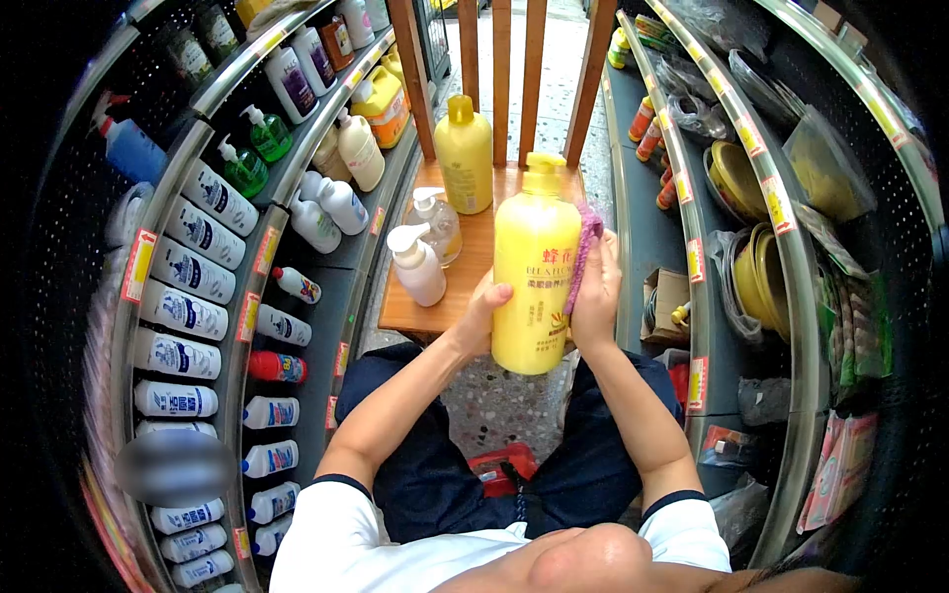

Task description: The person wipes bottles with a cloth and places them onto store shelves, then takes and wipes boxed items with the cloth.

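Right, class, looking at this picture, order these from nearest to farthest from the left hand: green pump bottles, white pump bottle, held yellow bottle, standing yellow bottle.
1. Held yellow bottle: touching the left hand.
2. White pump bottle: near left corner of the wooden seat.
3. Standing yellow bottle: seat's far end.
4. Green pump bottles: left shelving.

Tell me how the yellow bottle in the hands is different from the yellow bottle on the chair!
The held bottle is up between the left hand and right hand, but the standing bottle rests on the chair.
A purple cloth touches the held bottle; none touches the standing bottle.
The held bottle shows big red writing; the standing bottle shows none.
Both are yellow with yellow tops.
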Available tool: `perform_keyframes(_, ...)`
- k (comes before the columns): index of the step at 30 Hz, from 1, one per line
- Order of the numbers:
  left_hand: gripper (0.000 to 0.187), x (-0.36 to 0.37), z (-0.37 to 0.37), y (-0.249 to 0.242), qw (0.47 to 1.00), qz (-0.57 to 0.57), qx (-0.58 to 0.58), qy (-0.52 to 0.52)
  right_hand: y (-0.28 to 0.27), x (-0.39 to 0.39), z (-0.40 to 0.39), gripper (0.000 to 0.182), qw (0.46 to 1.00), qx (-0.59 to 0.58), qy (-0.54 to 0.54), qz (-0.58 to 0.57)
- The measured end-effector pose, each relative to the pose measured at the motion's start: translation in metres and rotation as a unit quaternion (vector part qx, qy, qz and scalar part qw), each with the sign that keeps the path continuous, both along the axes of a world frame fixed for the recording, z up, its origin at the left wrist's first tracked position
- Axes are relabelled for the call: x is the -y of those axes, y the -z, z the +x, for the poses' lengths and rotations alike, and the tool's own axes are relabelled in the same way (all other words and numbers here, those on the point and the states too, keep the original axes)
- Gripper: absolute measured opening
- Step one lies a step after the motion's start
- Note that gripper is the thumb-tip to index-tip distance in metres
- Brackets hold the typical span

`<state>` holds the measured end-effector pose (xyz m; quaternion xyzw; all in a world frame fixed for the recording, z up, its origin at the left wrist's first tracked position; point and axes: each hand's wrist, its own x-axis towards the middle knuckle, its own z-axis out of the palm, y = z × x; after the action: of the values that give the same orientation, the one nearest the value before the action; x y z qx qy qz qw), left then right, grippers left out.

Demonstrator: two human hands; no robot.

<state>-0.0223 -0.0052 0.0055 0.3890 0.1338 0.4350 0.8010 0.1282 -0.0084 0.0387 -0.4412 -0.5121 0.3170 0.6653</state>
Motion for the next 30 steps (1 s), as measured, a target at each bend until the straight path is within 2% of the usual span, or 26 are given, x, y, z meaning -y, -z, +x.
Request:
perform_keyframes(3,0.087,-0.005,-0.007,0.003,0.999,-0.036,0.017,0.003,0.012,0.007,-0.007,0.032,0.998,0.053,0.008,-0.023)
perform_keyframes(10,0.087,-0.013,-0.010,0.010,0.995,0.021,-0.017,-0.098,0.041,0.023,-0.016,0.037,0.988,-0.081,-0.058,-0.121)
perform_keyframes(11,0.088,-0.013,-0.009,0.012,0.993,0.038,-0.028,-0.111,0.046,0.024,-0.016,0.039,0.957,-0.200,-0.087,-0.192)
perform_keyframes(14,0.090,-0.012,-0.007,0.011,0.983,0.086,-0.061,-0.148,0.044,0.029,-0.016,0.039,0.873,-0.332,-0.138,-0.330)
perform_keyframes(17,0.093,-0.010,-0.006,0.007,0.968,0.137,-0.104,-0.183,0.036,0.031,-0.017,0.040,0.813,-0.411,-0.185,-0.368)
perform_keyframes(21,0.095,-0.008,-0.006,0.005,0.941,0.198,-0.159,-0.225,0.050,0.029,-0.012,0.042,0.781,-0.442,-0.212,-0.387)
perform_keyframes(27,0.097,-0.005,0.001,-0.001,0.928,0.240,-0.152,-0.242,0.058,0.029,-0.008,0.043,0.751,-0.452,-0.230,-0.423)
perform_keyframes(30,0.099,-0.012,-0.002,-0.004,0.895,0.305,-0.213,-0.245,0.058,0.027,-0.002,0.042,0.727,-0.457,-0.249,-0.448)
